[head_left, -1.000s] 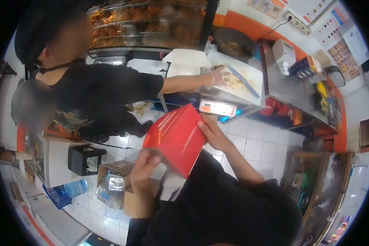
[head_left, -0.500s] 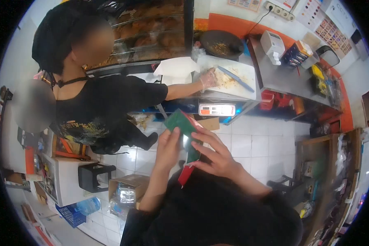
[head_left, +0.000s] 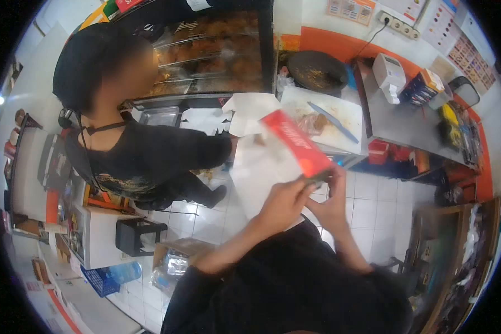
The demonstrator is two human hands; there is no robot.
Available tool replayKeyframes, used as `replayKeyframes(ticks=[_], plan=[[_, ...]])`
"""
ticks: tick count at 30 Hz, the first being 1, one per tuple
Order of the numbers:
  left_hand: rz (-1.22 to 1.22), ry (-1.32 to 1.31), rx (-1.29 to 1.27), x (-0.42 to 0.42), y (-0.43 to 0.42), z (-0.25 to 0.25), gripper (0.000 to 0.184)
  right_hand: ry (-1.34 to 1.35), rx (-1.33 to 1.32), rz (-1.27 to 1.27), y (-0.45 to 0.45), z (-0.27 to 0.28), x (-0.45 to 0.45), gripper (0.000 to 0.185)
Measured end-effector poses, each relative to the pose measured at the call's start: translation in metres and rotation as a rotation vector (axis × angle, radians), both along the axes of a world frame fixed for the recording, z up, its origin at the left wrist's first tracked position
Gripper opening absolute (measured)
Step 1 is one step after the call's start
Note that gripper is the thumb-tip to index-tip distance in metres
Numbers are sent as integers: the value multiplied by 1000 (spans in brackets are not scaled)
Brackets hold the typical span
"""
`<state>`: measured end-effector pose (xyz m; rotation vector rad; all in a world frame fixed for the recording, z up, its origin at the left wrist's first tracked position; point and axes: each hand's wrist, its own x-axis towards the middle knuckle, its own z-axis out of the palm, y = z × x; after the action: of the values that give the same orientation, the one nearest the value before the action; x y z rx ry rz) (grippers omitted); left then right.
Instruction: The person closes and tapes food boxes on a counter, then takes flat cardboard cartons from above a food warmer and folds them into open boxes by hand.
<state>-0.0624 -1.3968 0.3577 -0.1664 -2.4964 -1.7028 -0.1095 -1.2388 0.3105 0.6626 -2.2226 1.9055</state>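
Note:
A red carton (head_left: 295, 142) with white lettering is between my two hands, its long face slanting up to the left. My left hand (head_left: 286, 201) closes on its lower end. At the lower right corner, my right hand (head_left: 333, 203) pinches the same end with bent fingers. Behind the carton and my left wrist spreads a large white sheet of card or paper (head_left: 250, 181), with a blurred brown bit (head_left: 259, 139) over its upper part. A co-worker's dark sleeve (head_left: 206, 149) reaches to that sheet's left edge; their hand is mostly hidden.
A cutting board (head_left: 350, 119) holds a blue knife (head_left: 333, 121) and a piece of brown food (head_left: 312, 122). Behind it sits a dark pan (head_left: 317, 72). A glass food cabinet (head_left: 211, 53) stands at the back. An open cardboard box (head_left: 175, 261) and black stool (head_left: 139, 236) are low left.
The carton has turned from its green side to its red face and moved right and up with my hands. The co-worker's arm drew back from the board; the white sheet came nearer me.

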Motion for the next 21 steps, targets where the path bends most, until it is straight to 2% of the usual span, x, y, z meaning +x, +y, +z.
replayKeyframes(ticks=[1,2,3,4,5,7,8,9,10,11,13,15,16,18,19,21], plan=[[16,-4,-2,-9,4,1,14,-122,55,103,18,12,-9,106],[-181,165,-117,-17,6,3,13,-242,111,208,36,25,-18,125],[-378,331,-235,-24,8,4,13,-247,108,229,55,36,-28,125],[-504,355,-404,-29,12,9,10,-240,56,360,75,45,-39,128],[-486,343,-412,-33,20,14,10,-236,2,491,94,47,-49,131],[-507,378,-757,-47,38,22,7,-344,-348,414,126,29,-62,112],[-507,360,-891,-58,46,22,11,-424,-356,186,136,25,-76,100],[-498,350,-901,-73,51,16,11,-503,-359,-47,142,23,-88,88],[-354,546,-922,-91,53,6,14,-539,-315,-85,138,30,-96,78],[-206,739,-934,-105,53,-1,17,-548,-317,-72,137,23,-109,78],[-206,730,-882,-122,45,-14,21,-613,-565,-109,137,-1,-134,79],[-156,407,-389,-125,26,-48,18,-711,-614,-98,134,-25,-153,77],[-122,146,-461,-119,4,-38,21,-793,-665,-101,130,-37,-161,75],[273,232,-497,-113,-64,-122,25,-898,-755,-49,124,-66,-172,68],[370,23,-401,-116,-103,-136,41,-986,-847,-10,118,-80,-176,61],[698,50,-772,-107,-176,-201,54,-1069,-839,24,96,-102,-178,57]])
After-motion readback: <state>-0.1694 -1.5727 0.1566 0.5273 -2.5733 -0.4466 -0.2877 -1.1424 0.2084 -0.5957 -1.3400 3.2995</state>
